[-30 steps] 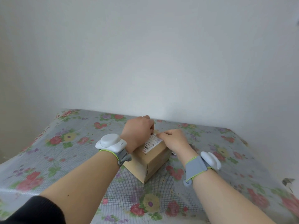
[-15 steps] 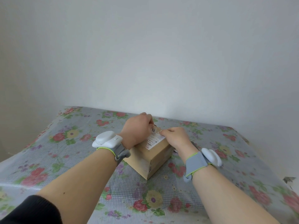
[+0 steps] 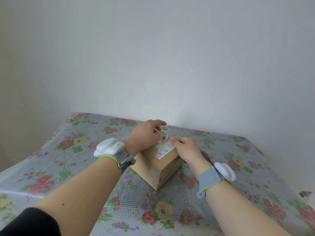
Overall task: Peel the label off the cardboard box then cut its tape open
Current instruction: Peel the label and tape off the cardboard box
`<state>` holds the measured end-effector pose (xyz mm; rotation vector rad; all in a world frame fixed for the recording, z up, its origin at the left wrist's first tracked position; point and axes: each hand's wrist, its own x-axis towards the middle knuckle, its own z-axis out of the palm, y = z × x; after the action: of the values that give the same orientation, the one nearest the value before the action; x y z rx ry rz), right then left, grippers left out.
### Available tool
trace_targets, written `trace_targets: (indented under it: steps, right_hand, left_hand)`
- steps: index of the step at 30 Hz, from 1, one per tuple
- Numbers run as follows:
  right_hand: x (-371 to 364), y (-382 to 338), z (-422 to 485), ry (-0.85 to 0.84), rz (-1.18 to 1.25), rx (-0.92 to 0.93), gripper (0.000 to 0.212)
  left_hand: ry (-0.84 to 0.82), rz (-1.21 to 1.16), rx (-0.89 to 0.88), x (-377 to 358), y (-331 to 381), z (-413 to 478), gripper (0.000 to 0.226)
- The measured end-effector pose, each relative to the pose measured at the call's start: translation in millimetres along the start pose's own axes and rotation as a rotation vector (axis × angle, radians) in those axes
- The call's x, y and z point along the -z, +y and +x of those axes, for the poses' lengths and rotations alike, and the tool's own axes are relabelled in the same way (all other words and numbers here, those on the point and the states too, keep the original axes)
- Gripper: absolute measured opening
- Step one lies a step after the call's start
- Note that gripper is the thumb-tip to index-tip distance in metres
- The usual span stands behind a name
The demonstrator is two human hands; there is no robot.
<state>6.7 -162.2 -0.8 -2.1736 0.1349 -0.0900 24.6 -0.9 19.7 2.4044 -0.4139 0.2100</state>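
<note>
A small brown cardboard box sits corner-on in the middle of the table. A white printed label lies across its top, with its far end lifted and curled up. My left hand pinches that lifted end of the label between thumb and fingers. My right hand lies on the box's right top edge, fingertips pressing on the label beside the lifted part. Clear tape runs down the box's near corner.
The table wears a floral plastic cloth with a grid print. A plain white wall rises right behind it. Both wrists carry grey bands with white devices. A dark object peeks out behind my right wrist.
The label's far end has come up off the box, pulled by my left hand. My right hand has stayed on the box. The view has shifted slightly.
</note>
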Motion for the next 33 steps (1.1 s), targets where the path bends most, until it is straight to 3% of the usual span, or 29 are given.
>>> trace_targets:
  steps: [3,8,15,23,28,33]
  right_hand:
    - [-0.1,-0.5,0.8,-0.013,0.011,-0.002,0.033]
    - [0.7,1.4,1.5,-0.029,0.024,-0.016,0.036]
    - [-0.6,1.8,1.8,-0.027,0.040,-0.019,0.037]
    - [2.0,0.3,2.4,0.020,-0.030,-0.002,0.040]
    - [5.0,-3.5,-0.4,0.023,-0.070,0.016,0.038]
    - [6.6,-10.6,-1.2,0.111,0.000,0.083,0.033]
  left_hand:
    - [-0.083,0.162,-0.063,-2.5,4.0,1.0,0.034]
    - [0.050,0.098,-0.043,-6.7,5.4,-0.2,0.004]
    - [0.157,-0.024,0.049,-6.5,1.8,-2.1,0.006]
    - [0.294,-0.378,0.207,8.2,-10.5,-3.8,0.008]
    - [0.502,-0.593,0.242,13.9,-9.4,-3.0,0.013]
    - [0.351,-0.556,0.236,17.8,-6.6,-5.4,0.009]
